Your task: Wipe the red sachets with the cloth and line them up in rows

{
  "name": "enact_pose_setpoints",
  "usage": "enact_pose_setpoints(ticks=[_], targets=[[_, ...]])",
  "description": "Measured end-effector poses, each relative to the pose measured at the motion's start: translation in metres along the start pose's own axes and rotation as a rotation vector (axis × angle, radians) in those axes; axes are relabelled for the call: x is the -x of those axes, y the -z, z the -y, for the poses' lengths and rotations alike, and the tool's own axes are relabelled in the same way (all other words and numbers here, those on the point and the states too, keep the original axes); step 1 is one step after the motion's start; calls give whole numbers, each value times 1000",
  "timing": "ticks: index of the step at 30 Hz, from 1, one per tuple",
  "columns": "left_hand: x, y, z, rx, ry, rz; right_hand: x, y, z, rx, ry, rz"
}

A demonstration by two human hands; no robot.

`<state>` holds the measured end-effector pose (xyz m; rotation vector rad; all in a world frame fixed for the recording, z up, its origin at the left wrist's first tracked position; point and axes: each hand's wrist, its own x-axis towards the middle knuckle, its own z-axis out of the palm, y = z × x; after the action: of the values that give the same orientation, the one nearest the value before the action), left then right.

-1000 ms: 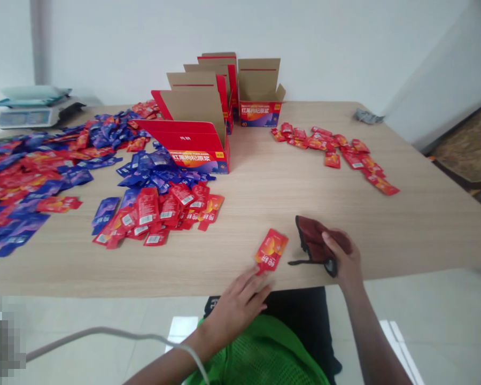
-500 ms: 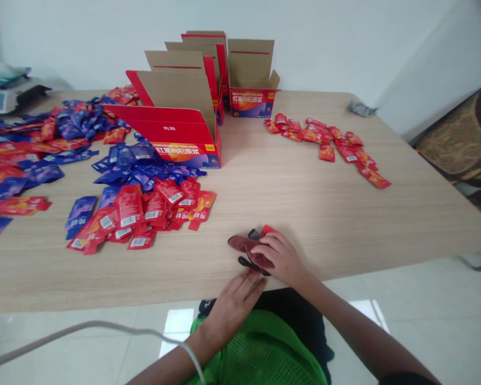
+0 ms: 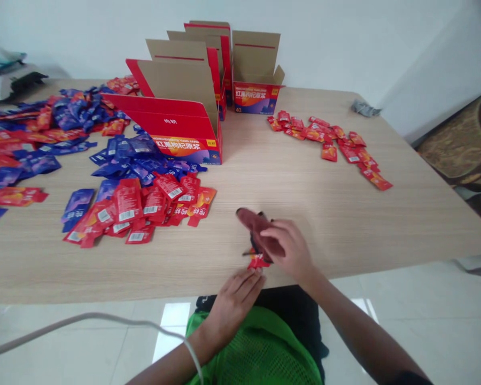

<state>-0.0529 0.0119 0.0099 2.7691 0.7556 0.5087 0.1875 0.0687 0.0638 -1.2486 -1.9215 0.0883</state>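
My right hand [image 3: 291, 248] is closed on a maroon, soft-looking piece with black edging [image 3: 258, 227], near the table's front edge. Its exact kind does not show clearly. Under it lies a red sachet [image 3: 258, 262], partly covered. My left hand [image 3: 238, 291] rests flat at the table edge with fingers stretched out, the fingertips at the sachet's near end. To the left are a pile of red sachets [image 3: 144, 208] and, behind it, blue sachets [image 3: 124, 152].
Open red cardboard boxes [image 3: 172, 125] stand at the back, with another box [image 3: 254, 99] to their right. Loose red sachets [image 3: 320, 131] form a curved line at right. A bigger mixed heap [image 3: 72, 115] and a scale [image 3: 4, 85] occupy the left. A cable [image 3: 104, 316] crosses below.
My right hand has raised the maroon piece and shifted it away from the table edge, exposing more of the red sachet. My left hand has stayed nearly in place.
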Motion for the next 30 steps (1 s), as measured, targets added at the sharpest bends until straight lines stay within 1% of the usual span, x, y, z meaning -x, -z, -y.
enact_pose_setpoints(ticks=[2,3,4,5,7,10,12,14,16,17,18,19,21,23,24,25,27,30], targets=[[0,0,-1,13,18,-20,16,-12,17,-27,105,173],[0,0,-1,12,24,-22,21,-18,19,-28,123,222],[0,1,-1,4,21,-18,25,-23,16,-21,118,241],[0,2,-1,-10,12,-8,26,-27,9,-11,96,242],[0,4,-1,-42,-8,22,19,-29,-13,22,54,241],[-1,5,0,-57,-12,30,-6,-22,-55,130,3,231],[-1,5,1,-56,-7,30,-24,-11,-75,211,-26,175],[-1,4,1,-55,-9,25,-36,1,-80,247,-66,58],[-2,5,1,-55,-13,18,-38,10,-67,212,-117,-94],[-3,5,0,-56,-14,11,-35,12,-55,171,-128,-146],[-3,6,0,-57,-14,5,-29,12,-41,123,-122,-159],[-4,6,-1,-57,-11,0,-20,10,-26,76,-93,-127],[-5,8,-2,-47,8,-8,0,0,-1,15,16,38],[-5,8,-2,-26,28,2,16,-12,11,-6,104,185],[-5,8,-2,-20,30,13,21,-17,10,-10,116,219],[-4,8,-2,-19,26,27,22,-21,4,-10,107,229],[-3,8,-1,-35,0,48,16,-23,-18,19,45,209],[-3,8,2,-70,-44,47,-7,-12,-62,162,-63,137]])
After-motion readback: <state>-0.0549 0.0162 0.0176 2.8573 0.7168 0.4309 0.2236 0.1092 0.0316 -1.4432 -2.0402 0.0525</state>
